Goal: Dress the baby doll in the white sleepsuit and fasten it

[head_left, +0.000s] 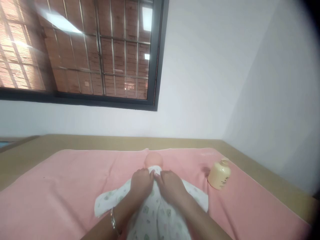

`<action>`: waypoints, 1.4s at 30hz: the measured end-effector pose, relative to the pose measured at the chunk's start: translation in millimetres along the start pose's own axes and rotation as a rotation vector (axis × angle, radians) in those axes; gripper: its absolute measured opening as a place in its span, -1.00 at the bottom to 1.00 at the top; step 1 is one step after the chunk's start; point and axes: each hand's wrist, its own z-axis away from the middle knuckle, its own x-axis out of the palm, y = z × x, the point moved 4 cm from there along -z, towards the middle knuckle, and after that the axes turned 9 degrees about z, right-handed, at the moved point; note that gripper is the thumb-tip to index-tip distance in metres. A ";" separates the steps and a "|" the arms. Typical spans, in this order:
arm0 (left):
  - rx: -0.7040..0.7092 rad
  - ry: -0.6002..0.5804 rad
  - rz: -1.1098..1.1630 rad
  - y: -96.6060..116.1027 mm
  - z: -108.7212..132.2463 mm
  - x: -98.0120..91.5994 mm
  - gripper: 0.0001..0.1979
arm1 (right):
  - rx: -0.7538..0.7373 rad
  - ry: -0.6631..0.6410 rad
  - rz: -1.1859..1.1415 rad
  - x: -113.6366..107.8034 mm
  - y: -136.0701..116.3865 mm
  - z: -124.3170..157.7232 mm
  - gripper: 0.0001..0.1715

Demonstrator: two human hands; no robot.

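A baby doll lies on its back on a pink sheet, its smooth bald head pointing away from me. Over its body is a white baby garment with small green and grey prints, both sleeves spread out to the sides. My left hand pinches the collar just below the head. Close beside it, my right hand grips the other side of the same neckline, thumbs nearly touching. The fastening between the fingers is too small to make out. A bracelet circles my left wrist.
The pink sheet covers much of a tan padded surface. A cream jar-shaped container with dark lettering stands to the right of the doll. White walls rise behind and at the right, with a dark-framed barred window at upper left.
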 end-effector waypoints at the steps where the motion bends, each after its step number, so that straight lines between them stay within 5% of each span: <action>1: 0.022 0.019 -0.018 2.2 1.1 0.4 -0.52 | 0.015 -0.006 -0.001 2.1 1.2 -1.3 -0.23; 7: 0.041 0.101 -0.023 12.2 6.5 -2.0 -0.57 | 0.080 -0.168 -0.109 18.5 25.4 -19.0 -0.17; 15: -0.078 -0.091 0.103 -2.0 -2.0 -5.8 -0.53 | 0.016 -0.001 0.000 -8.2 -3.1 -0.1 -0.24; 23: 0.019 0.085 0.036 9.0 2.7 -5.6 -0.58 | 0.089 -0.132 -0.045 10.7 17.6 -17.9 -0.16; 31: -0.060 -0.062 0.075 -3.4 -0.5 -0.9 -0.54 | 0.027 -0.022 0.004 -6.4 -5.4 -3.3 -0.21; 37: 0.045 0.059 0.043 4.1 0.5 -0.6 -0.56 | 0.147 -0.135 0.056 11.3 8.6 -20.4 -0.16; 42: -0.071 0.042 0.061 -0.2 0.7 -2.4 -0.55 | 0.123 -0.122 0.078 8.2 4.6 -20.8 -0.20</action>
